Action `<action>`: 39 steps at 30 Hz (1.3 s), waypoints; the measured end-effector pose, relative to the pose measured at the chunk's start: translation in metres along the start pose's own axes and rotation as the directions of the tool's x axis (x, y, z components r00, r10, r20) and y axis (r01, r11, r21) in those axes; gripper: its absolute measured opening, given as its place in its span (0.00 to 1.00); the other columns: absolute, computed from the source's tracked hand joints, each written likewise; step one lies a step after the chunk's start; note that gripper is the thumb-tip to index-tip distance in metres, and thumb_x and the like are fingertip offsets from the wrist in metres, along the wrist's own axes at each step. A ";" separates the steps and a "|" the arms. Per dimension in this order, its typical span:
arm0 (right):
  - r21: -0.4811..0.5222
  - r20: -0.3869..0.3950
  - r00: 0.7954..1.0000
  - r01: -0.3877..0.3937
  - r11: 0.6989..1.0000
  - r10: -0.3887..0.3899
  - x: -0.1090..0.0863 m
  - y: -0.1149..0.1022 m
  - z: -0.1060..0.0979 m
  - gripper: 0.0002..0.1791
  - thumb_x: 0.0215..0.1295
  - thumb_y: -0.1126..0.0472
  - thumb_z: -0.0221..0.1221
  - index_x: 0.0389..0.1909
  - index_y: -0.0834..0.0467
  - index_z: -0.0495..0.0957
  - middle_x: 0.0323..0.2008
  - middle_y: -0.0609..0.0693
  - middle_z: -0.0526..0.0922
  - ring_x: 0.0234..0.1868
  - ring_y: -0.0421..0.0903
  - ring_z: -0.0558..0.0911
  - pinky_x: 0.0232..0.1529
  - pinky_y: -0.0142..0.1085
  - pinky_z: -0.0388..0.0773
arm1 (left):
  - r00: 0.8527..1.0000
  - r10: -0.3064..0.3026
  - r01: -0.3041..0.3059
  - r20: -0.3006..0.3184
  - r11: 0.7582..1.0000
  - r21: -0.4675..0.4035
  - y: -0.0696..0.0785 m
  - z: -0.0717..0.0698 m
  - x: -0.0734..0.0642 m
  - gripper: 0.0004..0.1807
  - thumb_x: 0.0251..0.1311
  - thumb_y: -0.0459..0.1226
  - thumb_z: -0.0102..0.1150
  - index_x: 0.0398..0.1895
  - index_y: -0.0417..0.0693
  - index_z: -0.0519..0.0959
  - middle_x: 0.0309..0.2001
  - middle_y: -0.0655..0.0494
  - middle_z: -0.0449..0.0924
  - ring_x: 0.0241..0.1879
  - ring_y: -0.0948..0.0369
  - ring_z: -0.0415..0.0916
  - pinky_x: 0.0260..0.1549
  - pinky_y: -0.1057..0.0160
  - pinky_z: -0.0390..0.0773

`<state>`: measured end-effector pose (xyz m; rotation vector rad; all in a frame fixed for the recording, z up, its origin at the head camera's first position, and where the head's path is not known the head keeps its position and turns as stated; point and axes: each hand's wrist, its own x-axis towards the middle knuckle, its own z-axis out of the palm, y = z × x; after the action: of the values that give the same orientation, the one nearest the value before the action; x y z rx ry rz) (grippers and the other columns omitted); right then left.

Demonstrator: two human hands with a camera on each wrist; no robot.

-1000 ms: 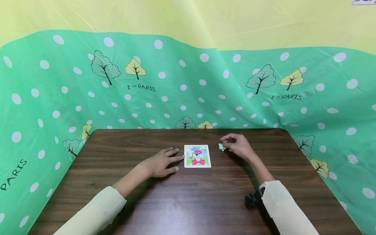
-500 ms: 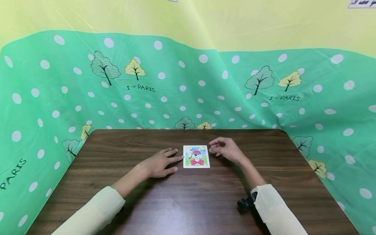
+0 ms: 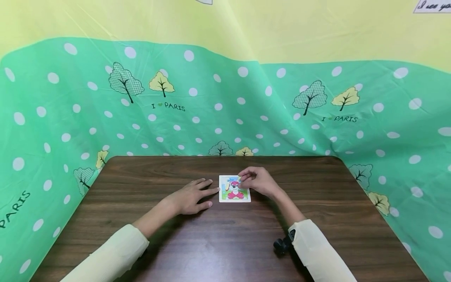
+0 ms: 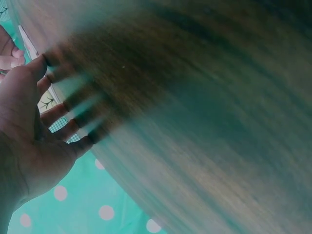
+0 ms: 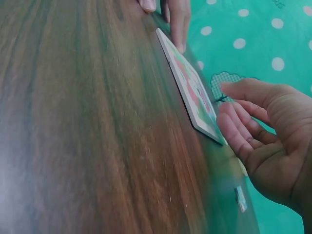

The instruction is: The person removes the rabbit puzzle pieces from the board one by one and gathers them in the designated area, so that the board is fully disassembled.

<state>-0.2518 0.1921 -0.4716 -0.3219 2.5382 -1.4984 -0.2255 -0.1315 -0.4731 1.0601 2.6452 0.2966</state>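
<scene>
A small square jigsaw puzzle (image 3: 234,192) with a pink rabbit picture and a white frame lies flat on the table. My left hand (image 3: 190,197) rests on the wood to its left, fingers spread, one fingertip at the frame's left edge. My right hand (image 3: 260,182) is over the puzzle's upper right part, fingers bent and thumb tip close to them, covering that corner. In the right wrist view no piece shows in the right hand (image 5: 265,129), and I cannot tell whether it holds one. A loose puzzle piece (image 5: 241,199) lies on the table beyond the puzzle.
The dark wooden table (image 3: 204,250) ends at the back against a green and yellow cloth (image 3: 197,98) printed with trees and dots. A black wrist camera (image 3: 283,244) sticks out from the right sleeve (image 3: 317,246) above the table.
My right hand has moved left, from the loose puzzle piece to over the puzzle's upper right. The loose piece no longer shows in the head view. My left hand stays beside the puzzle.
</scene>
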 end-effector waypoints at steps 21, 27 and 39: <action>-0.118 -0.014 0.999 -0.039 0.992 0.038 0.011 0.001 0.015 0.17 0.60 0.63 0.82 0.49 0.60 0.92 0.40 0.52 0.89 0.39 0.45 0.82 0.46 0.36 0.80 | 1.000 -0.006 0.006 0.010 1.000 -0.001 0.002 -0.003 0.000 0.33 0.90 0.54 0.49 0.92 0.64 0.63 0.91 0.42 0.57 0.91 0.37 0.52 0.86 0.29 0.59; -0.133 -0.001 0.997 -0.078 0.988 0.079 0.013 0.000 0.013 0.16 0.60 0.62 0.82 0.48 0.58 0.93 0.38 0.50 0.88 0.39 0.44 0.81 0.45 0.34 0.79 | 1.000 -0.003 0.003 0.009 1.000 0.000 0.002 -0.002 -0.001 0.33 0.90 0.54 0.49 0.92 0.63 0.63 0.91 0.42 0.57 0.91 0.36 0.52 0.86 0.29 0.58; -0.207 0.009 0.996 -0.089 0.974 0.092 0.015 -0.006 0.011 0.19 0.57 0.59 0.84 0.50 0.56 0.95 0.37 0.49 0.88 0.39 0.44 0.79 0.40 0.33 0.76 | 1.000 -0.014 0.014 0.019 1.000 0.002 0.004 -0.002 0.000 0.33 0.90 0.55 0.49 0.92 0.65 0.63 0.92 0.42 0.57 0.91 0.36 0.52 0.87 0.30 0.59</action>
<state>-0.2627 0.1760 -0.4717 -0.2428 2.6594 -1.1974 -0.2239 -0.1292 -0.4700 1.0399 2.6355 0.2798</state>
